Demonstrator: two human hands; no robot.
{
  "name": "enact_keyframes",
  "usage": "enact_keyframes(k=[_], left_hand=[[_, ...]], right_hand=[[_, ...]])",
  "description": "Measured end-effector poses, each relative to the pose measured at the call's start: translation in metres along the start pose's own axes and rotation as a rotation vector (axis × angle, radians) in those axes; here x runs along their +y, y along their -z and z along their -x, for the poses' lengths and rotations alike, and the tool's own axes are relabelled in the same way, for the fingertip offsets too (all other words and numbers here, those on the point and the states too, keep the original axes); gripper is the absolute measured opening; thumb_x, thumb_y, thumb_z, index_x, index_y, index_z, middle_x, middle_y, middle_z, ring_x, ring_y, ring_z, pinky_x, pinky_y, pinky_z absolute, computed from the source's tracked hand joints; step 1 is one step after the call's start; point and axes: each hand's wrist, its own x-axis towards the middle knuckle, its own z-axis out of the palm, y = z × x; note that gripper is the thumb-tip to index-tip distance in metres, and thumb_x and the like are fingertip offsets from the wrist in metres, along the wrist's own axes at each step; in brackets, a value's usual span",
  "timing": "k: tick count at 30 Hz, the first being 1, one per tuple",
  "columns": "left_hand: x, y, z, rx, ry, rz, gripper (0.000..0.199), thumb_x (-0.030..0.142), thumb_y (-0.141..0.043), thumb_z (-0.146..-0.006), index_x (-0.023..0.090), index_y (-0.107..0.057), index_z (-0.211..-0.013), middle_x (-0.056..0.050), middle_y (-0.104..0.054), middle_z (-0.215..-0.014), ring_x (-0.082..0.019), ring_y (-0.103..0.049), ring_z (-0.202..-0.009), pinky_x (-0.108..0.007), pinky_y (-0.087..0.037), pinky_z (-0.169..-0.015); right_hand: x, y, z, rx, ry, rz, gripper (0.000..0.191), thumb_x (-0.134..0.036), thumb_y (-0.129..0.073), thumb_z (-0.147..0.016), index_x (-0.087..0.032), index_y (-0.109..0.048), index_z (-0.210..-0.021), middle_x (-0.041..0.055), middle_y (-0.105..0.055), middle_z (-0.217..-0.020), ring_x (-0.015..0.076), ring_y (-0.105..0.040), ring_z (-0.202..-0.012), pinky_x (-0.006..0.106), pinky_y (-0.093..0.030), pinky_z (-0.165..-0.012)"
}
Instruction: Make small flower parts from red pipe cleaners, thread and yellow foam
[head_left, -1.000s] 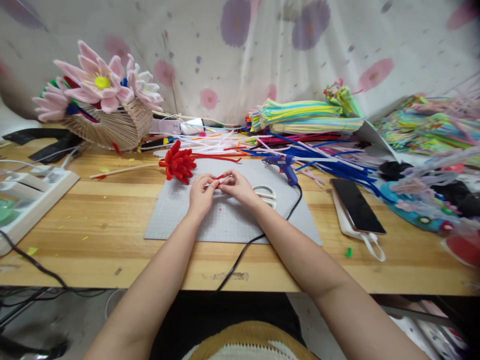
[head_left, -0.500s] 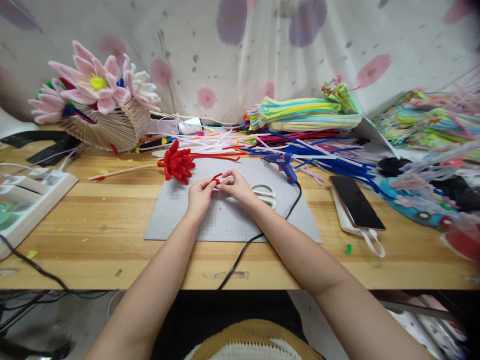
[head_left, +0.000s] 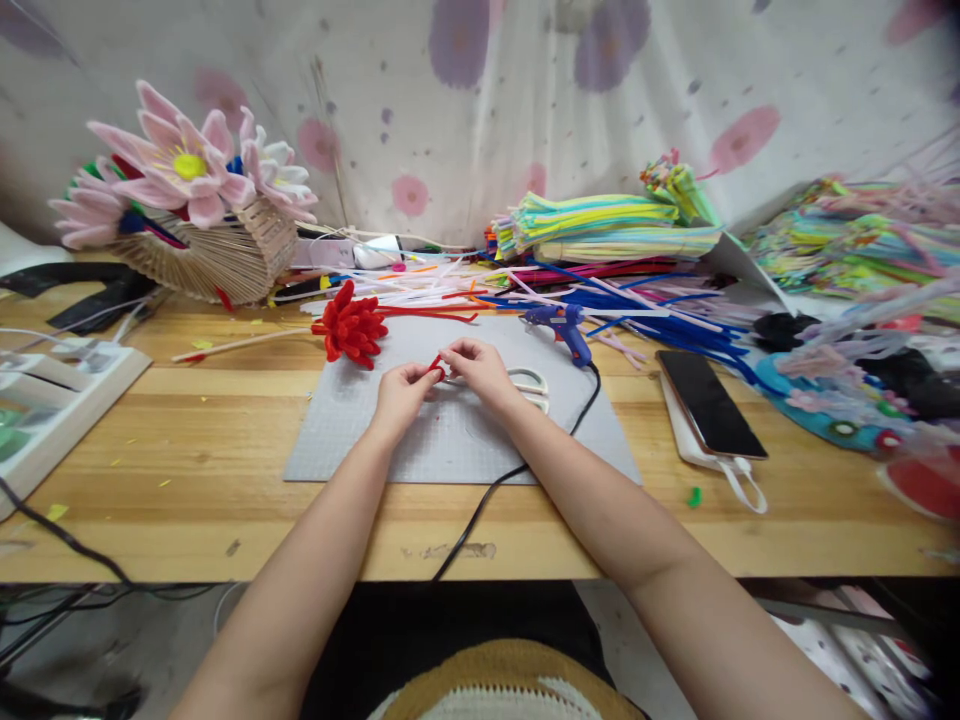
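Note:
A small red pipe cleaner piece [head_left: 437, 369] is pinched between my two hands above the grey mat [head_left: 352, 440]. My left hand [head_left: 405, 393] grips it from the left with thumb and forefinger. From the right, my right hand [head_left: 476, 368] has its fingertips closed on the same piece. Beyond my left hand lies a red fuzzy flower [head_left: 355, 325] on a pale stick. White-handled scissors [head_left: 536, 385] rest on the mat, partly covered by my right hand. A blue glue gun [head_left: 566, 330] lies at the mat's back right.
Loose pipe cleaners [head_left: 652, 310] and bundles [head_left: 600, 215] spread along the back. A phone [head_left: 709, 405] lies on a white power bank at right. At left are a power strip [head_left: 82, 410] and pink flowers [head_left: 187, 165]. A black cord [head_left: 480, 510] crosses the mat's front edge.
The red piece's upright end, which stood up between my hands, now shows shorter, near my right fingertips. My right hand has shifted slightly. The whole view has moved a little to the left.

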Motion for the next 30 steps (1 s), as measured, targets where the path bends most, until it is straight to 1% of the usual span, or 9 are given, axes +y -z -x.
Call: enact_keyframes(k=[4,8,17,20,23,25,27,28,30], left_hand=[[0.002,-0.001,0.0,0.008,0.025,-0.023,0.025,0.031,-0.075,-0.051,0.011,-0.064,-0.062,-0.001,-0.061,-0.059,-0.01,-0.053,-0.053,-0.023,-0.047,-0.051],[0.003,-0.001,0.001,0.005,0.032,-0.048,0.02,0.028,-0.073,-0.053,0.012,-0.064,-0.06,-0.001,-0.061,-0.058,-0.009,-0.052,-0.051,-0.022,-0.046,-0.05],[0.005,0.001,0.002,0.041,0.039,0.04,0.018,0.024,-0.074,-0.052,0.012,-0.061,-0.056,0.0,-0.059,-0.055,-0.009,-0.052,-0.052,-0.021,-0.045,-0.052],[0.007,0.001,0.002,0.05,0.069,0.096,0.02,0.023,-0.075,-0.051,0.011,-0.06,-0.055,0.0,-0.059,-0.056,-0.008,-0.053,-0.051,-0.022,-0.046,-0.053],[0.01,0.003,0.001,0.038,0.102,0.158,0.018,0.021,-0.074,-0.053,0.01,-0.061,-0.058,-0.002,-0.061,-0.06,-0.009,-0.054,-0.054,-0.022,-0.048,-0.053],[0.013,0.005,0.0,0.028,0.138,0.203,0.015,0.019,-0.073,-0.055,0.009,-0.062,-0.061,-0.004,-0.063,-0.064,-0.009,-0.056,-0.057,-0.02,-0.048,-0.051],[0.016,0.008,-0.001,0.018,0.185,0.249,0.012,0.017,-0.071,-0.059,0.009,-0.063,-0.063,-0.005,-0.065,-0.069,-0.009,-0.057,-0.059,-0.018,-0.047,-0.049],[0.018,0.009,-0.002,0.014,0.207,0.268,0.01,0.016,-0.07,-0.06,0.009,-0.064,-0.064,-0.006,-0.065,-0.071,-0.009,-0.057,-0.059,-0.017,-0.046,-0.048],[0.02,0.011,-0.003,0.016,0.236,0.292,0.008,0.014,-0.069,-0.063,0.009,-0.064,-0.065,-0.007,-0.066,-0.074,-0.008,-0.058,-0.059,-0.016,-0.045,-0.047]], right_hand=[[-0.002,0.0,-0.001,0.072,0.029,0.056,0.023,-0.039,-0.06,-0.064,-0.017,-0.051,-0.064,-0.0058,-0.049,-0.053,0.007,-0.045,-0.047,0.022,-0.039,-0.051],[-0.002,0.002,-0.003,0.085,0.02,0.075,0.025,-0.04,-0.061,-0.064,-0.017,-0.05,-0.063,-0.0059,-0.048,-0.054,0.007,-0.046,-0.046,0.022,-0.039,-0.05],[0.0,0.004,-0.002,-0.003,-0.082,0.03,0.022,-0.036,-0.062,-0.064,-0.016,-0.052,-0.066,-0.0054,-0.05,-0.058,0.0055,-0.046,-0.047,0.02,-0.041,-0.049],[-0.008,0.014,-0.002,-0.033,-0.116,0.102,0.021,-0.035,-0.062,-0.066,-0.016,-0.054,-0.071,-0.0034,-0.053,-0.064,0.006,-0.047,-0.053,0.02,-0.043,-0.051],[-0.025,0.042,0.002,-0.118,-0.093,0.272,0.022,-0.035,-0.063,-0.067,-0.016,-0.058,-0.079,-0.0005,-0.057,-0.07,0.0082,-0.052,-0.06,0.02,-0.045,-0.054],[-0.04,0.072,0.009,-0.223,-0.082,0.412,0.024,-0.036,-0.063,-0.069,-0.017,-0.059,-0.081,0.0014,-0.06,-0.075,0.0097,-0.055,-0.064,0.021,-0.045,-0.056],[-0.054,0.109,0.019,-0.292,-0.161,0.638,0.027,-0.042,-0.062,-0.07,-0.016,-0.061,-0.077,0.0035,-0.063,-0.073,0.0116,-0.056,-0.064,0.022,-0.044,-0.055],[-0.059,0.127,0.025,-0.273,-0.238,0.74,0.031,-0.046,-0.06,-0.071,-0.015,-0.062,-0.074,0.0051,-0.064,-0.072,0.0134,-0.058,-0.064,0.024,-0.044,-0.055],[-0.066,0.159,0.034,-0.154,-0.35,0.924,0.038,-0.051,-0.056,-0.073,-0.014,-0.061,-0.067,0.0073,-0.063,-0.068,0.016,-0.059,-0.064,0.028,-0.044,-0.059]])
